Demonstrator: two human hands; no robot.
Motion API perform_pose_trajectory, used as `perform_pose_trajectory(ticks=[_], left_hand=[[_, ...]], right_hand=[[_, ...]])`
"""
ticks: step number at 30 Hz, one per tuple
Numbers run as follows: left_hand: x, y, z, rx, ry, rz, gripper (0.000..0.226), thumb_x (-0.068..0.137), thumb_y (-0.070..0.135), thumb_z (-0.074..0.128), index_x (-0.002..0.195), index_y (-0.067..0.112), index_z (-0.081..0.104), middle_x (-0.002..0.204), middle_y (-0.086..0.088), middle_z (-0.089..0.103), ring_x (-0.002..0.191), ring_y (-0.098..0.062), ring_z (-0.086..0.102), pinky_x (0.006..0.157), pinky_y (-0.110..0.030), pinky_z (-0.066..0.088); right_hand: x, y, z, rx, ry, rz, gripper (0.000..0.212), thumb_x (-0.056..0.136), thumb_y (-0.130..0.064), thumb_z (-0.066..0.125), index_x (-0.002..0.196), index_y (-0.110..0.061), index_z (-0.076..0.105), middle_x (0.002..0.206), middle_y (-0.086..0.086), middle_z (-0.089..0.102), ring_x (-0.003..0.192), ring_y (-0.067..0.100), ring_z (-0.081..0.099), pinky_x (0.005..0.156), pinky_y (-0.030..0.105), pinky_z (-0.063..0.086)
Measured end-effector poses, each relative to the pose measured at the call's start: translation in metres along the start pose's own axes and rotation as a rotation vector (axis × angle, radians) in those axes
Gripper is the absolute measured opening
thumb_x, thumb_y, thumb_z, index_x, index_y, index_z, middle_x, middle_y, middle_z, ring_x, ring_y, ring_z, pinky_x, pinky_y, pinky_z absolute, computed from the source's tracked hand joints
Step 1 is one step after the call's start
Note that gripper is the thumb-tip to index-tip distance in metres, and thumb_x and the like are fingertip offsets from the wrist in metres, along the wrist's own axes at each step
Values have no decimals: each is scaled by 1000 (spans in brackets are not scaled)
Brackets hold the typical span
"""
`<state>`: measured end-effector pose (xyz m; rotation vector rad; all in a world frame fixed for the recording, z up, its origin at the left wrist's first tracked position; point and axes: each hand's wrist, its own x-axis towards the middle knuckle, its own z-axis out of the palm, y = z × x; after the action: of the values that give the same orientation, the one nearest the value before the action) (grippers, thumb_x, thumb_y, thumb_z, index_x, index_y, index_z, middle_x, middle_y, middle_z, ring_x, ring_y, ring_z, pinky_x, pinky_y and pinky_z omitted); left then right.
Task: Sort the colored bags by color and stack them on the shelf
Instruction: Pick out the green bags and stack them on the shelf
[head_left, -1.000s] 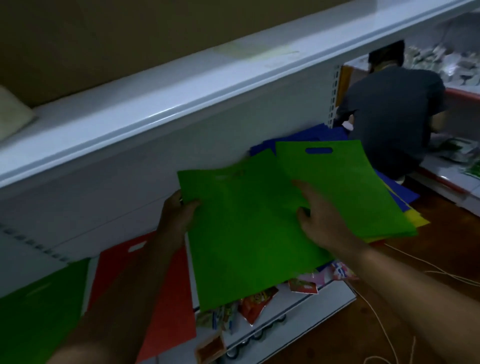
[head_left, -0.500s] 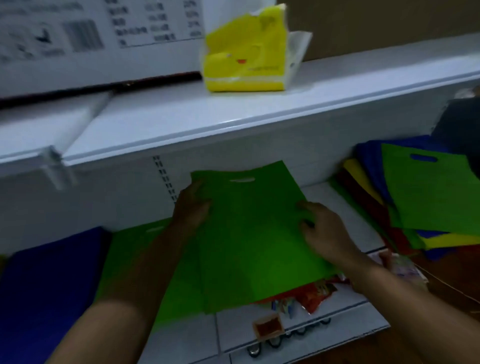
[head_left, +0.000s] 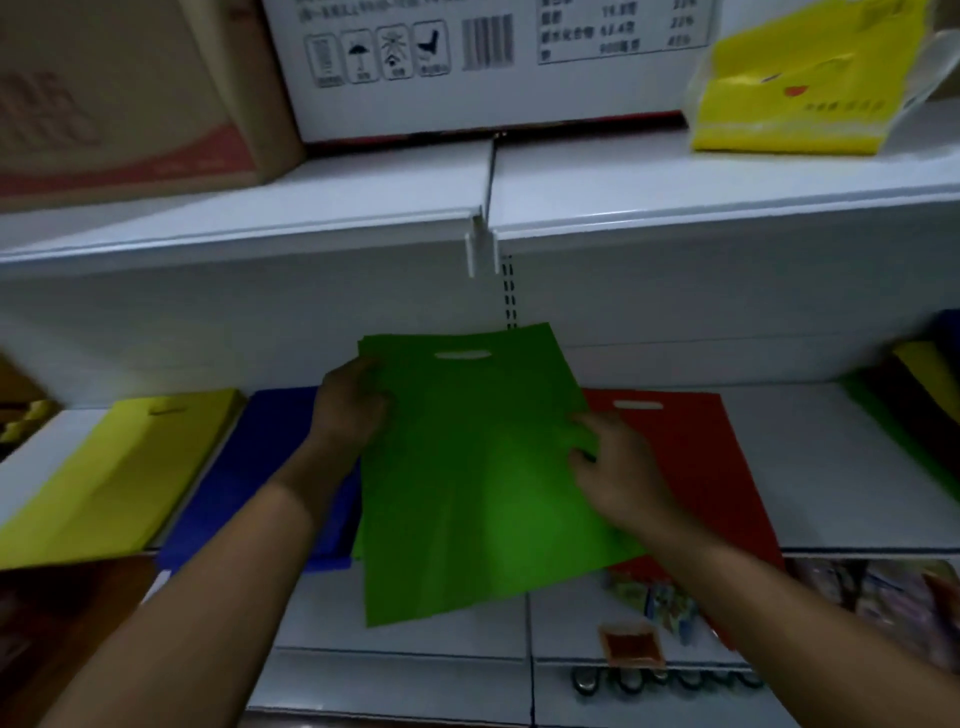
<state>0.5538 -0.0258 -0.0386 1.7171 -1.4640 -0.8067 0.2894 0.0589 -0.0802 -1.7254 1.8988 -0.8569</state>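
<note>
A flat green bag (head_left: 467, 478) with a cut-out handle is held over the white shelf (head_left: 821, 467), between a blue bag stack (head_left: 260, 467) and a red bag (head_left: 696, 467). My left hand (head_left: 353, 405) grips its upper left edge. My right hand (head_left: 618, 467) grips its right edge, partly over the red bag. A yellow bag (head_left: 119, 467) lies at the left end of the shelf. A mixed pile of unsorted bags (head_left: 919, 395) shows at the far right edge.
The upper shelf (head_left: 675, 182) holds a brown carton (head_left: 119, 93), a white carton (head_left: 488, 62) and a yellow packet (head_left: 800, 83). Snack packets (head_left: 649, 597) lie on the lower shelf below the bags.
The green bag has travelled left with both hands, away from the mixed pile, and now sits between the blue and red bags. The view has swung left along the shelf.
</note>
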Motion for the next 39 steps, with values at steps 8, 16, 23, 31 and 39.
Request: perform_pose_trajectory(ticks=[8, 16, 23, 31, 39], left_hand=[[39, -52, -20, 184, -1, -4, 38, 90, 8, 60, 128, 11, 58, 119, -17, 62, 89, -37, 64, 78, -44, 56], [93, -109, 22, 112, -230, -162, 22, 82, 6, 68, 104, 5, 65, 98, -19, 64, 91, -40, 64, 74, -43, 54], [110, -130, 50, 275, -430, -153, 74, 88, 13, 66, 150, 7, 26, 160, -8, 3, 143, -32, 21, 101, -36, 37], [109, -97, 60, 217, -324, 10, 64, 86, 6, 66, 143, 10, 38, 154, -7, 24, 105, -24, 56, 65, -34, 54], [66, 20, 131, 208, -371, 329, 55, 90, 42, 61, 139, 21, 47, 149, -7, 38, 135, -26, 39, 110, -40, 37]], right_hand=[[9, -22, 64, -37, -141, 35, 49, 93, -17, 59, 140, -10, 48, 139, 13, 46, 123, 27, 51, 102, 32, 42], [31, -9, 109, -280, -237, 122, 53, 97, -29, 50, 147, -15, 36, 149, 10, 35, 135, 28, 34, 108, 35, 34], [27, 9, 133, -521, -404, 184, 61, 98, -48, 40, 151, -25, 23, 162, 14, 1, 147, 33, 3, 115, 46, 15], [29, 19, 96, -423, -242, 173, 67, 98, -49, 43, 154, -26, 16, 163, 3, -5, 148, 31, 4, 118, 49, 13], [-2, 65, 3, -467, -91, 226, 71, 98, -47, 42, 155, -20, 9, 163, 4, 1, 148, 27, 9, 116, 44, 19]])
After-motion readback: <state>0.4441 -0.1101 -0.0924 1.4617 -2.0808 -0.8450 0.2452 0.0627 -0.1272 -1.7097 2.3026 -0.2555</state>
